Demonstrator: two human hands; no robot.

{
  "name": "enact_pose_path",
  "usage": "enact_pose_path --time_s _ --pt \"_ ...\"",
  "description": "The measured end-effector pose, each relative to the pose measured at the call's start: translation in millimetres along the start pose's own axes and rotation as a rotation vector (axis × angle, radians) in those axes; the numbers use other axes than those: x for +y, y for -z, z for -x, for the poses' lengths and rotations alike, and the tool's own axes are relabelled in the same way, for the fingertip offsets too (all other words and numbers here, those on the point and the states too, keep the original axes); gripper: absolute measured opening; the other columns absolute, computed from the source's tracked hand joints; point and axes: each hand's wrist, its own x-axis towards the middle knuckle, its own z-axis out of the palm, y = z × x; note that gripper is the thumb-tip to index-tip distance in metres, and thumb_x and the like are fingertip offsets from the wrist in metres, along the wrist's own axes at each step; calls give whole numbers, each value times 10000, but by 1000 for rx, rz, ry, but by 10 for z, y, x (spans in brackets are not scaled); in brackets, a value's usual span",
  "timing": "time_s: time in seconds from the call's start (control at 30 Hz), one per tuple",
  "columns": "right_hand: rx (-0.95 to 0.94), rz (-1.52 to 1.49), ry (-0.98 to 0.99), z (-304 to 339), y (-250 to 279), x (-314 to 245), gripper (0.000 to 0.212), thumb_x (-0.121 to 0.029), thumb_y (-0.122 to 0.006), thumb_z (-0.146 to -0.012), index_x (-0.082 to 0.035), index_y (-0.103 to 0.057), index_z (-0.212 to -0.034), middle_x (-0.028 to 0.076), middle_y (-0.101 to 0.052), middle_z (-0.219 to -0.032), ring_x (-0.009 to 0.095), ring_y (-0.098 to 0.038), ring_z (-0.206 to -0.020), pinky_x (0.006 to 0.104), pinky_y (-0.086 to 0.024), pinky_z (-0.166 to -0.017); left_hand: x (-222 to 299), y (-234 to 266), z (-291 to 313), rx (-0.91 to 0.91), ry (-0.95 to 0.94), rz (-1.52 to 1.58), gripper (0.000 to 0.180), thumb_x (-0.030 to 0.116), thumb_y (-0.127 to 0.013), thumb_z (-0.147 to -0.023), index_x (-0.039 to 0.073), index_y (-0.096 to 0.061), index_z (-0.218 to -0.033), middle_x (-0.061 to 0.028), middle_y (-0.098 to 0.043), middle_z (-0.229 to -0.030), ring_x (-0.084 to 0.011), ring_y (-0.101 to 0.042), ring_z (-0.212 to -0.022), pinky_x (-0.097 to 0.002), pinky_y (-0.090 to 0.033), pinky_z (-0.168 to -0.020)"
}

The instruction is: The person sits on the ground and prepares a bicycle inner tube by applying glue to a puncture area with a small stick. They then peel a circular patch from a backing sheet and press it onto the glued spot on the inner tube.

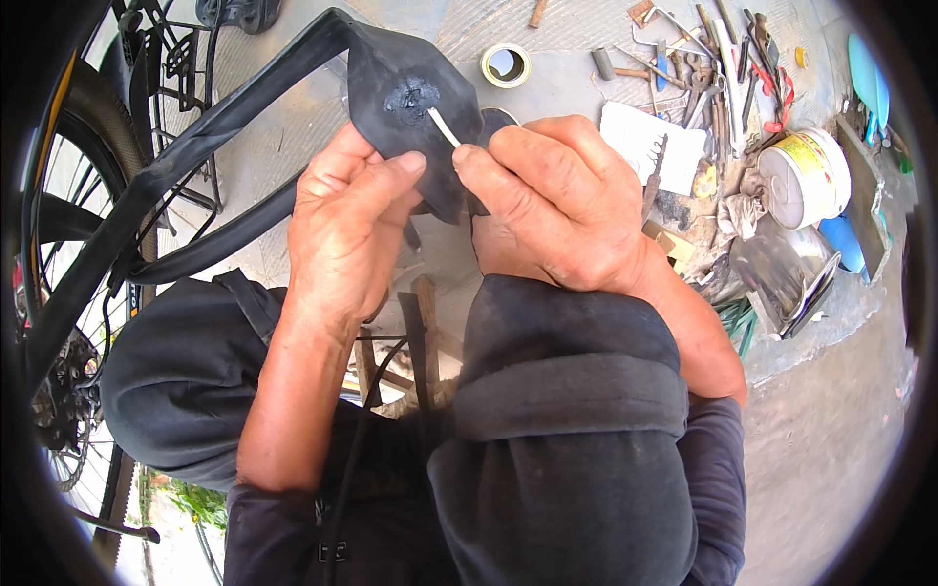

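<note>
Two hands work above your knees: your left hand (347, 230) grips the folded black inner tube (415, 107), your right hand (552, 200) pinches a thin white stick (445, 128) at its wet grey patch (410, 98), apparently coated, nothing yet pressed on.
</note>
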Motion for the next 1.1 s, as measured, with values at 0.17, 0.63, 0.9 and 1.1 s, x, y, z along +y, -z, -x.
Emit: enact_pose_path --time_s 0.17,0.63,0.9,1.1 --pt "2 22 -34 -15 -31 22 452 -50 -692 -519 -3 -733 -967 87 -650 -900 230 -623 -721 307 -520 -562 0 -12 8 -36 -17 24 301 -56 -515 -937 -26 -607 -1222 -106 -682 -1148 -175 -654 -1044 -343 -514 -950" --pt "57 19 -88 -53 -105 -32 515 11 -672 -416 -6 -728 -928 95 -634 -863 239 -600 -668 317 -513 -553 -9 10 3 -40 -13 10 300 -51 -525 -936 -21 -606 -1224 -95 -686 -1123 -166 -661 -1007 -330 -524 -917" --pt "79 13 -103 -30 -95 -31 523 12 -675 -417 -6 -725 -936 100 -630 -865 242 -592 -656 323 -511 -556 -16 -5 7 -16 -19 10 300 -51 -528 -938 -23 -605 -1227 -98 -688 -1125 -168 -664 -1007 -326 -524 -916" --pt "97 -9 -98 -23 -124 9 511 13 -684 -427 -8 -727 -937 98 -631 -854 238 -587 -645 318 -500 -547 -8 -20 1 -8 -8 0 297 -55 -526 -939 -25 -609 -1222 -99 -687 -1132 -168 -659 -1020 -329 -522 -927"
